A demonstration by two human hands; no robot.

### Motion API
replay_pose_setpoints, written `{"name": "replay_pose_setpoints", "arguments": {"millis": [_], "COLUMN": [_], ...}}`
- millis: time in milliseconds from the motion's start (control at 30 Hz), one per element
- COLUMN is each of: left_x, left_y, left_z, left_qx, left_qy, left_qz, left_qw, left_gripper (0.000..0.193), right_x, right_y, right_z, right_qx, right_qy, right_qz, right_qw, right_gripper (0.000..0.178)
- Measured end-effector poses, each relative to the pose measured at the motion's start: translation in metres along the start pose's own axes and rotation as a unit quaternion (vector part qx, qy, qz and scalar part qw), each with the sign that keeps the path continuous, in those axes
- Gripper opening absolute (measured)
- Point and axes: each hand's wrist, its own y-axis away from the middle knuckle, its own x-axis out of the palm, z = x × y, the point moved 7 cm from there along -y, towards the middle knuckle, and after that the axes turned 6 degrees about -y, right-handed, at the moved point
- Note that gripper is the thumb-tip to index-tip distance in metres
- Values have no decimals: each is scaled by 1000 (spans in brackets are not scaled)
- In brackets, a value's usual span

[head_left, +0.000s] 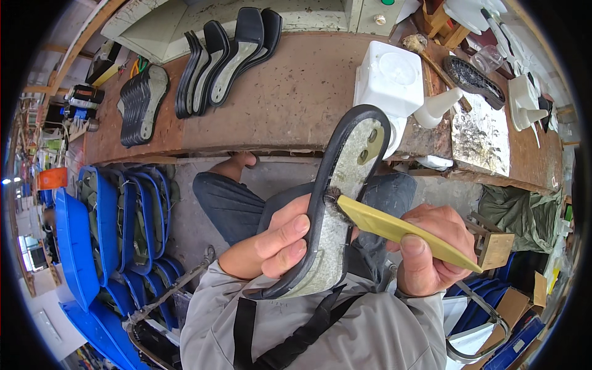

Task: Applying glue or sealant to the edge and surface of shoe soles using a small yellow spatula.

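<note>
Soft, fairly bright light is falling evenly on the fingers (282, 237), which are showing crisply and casting only faint shadows. Beyond them, the surface (308, 86) is looking evenly lit, with darker shadow gathering under its near edge, and a white container (394, 69) is gleaming. Far left of the fingers, a small light (6, 181) is glaring. Farthest out, the fisheye view is bending straight edges, softening detail and fading into black

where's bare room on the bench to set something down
Widest: mid-bench, between the soles and white bottle; a narrow strip separates those soles from the left stack. Crowded: right end, with paper and black sole. The held sole hides some front edge.
</note>
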Motion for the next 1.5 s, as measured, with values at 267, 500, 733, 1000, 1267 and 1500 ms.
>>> {"name": "replay_pose_setpoints", "arguments": {"millis": [267, 500, 733, 1000, 1267, 1500], "left_x": [-4, 4, 16, 9, -5, -6], "left_y": [2, 2, 8, 6, 12, -5], "left_z": [6, -18, -5, -3, 6, 3], "left_qx": [45, 304, 632, 625, 521, 347], "left_qy": [24, -394, -480, -526, -464, -299], "left_qz": [-79, -76, -163, -157, -24, 58], "left_qw": [996, 864, 586, 556, 717, 887], "left_gripper": [39, 39, 64, 70, 54, 50], "right_x": [-2, -1, 1, 12, -2, -6], "right_y": [14, 21, 29, 42, 33, 32], "right_z": [6, 12, 20, 29, 13, 13], "right_qx": [-1, -3, -16, -93, -32, -26], "right_qy": [-28, -40, -32, -41, -60, -41], "right_qz": [-10, 10, 42, 69, 44, 22], "right_qw": [1000, 999, 998, 992, 997, 999], "right_gripper": [17, 17, 19, 19, 18, 18]}}
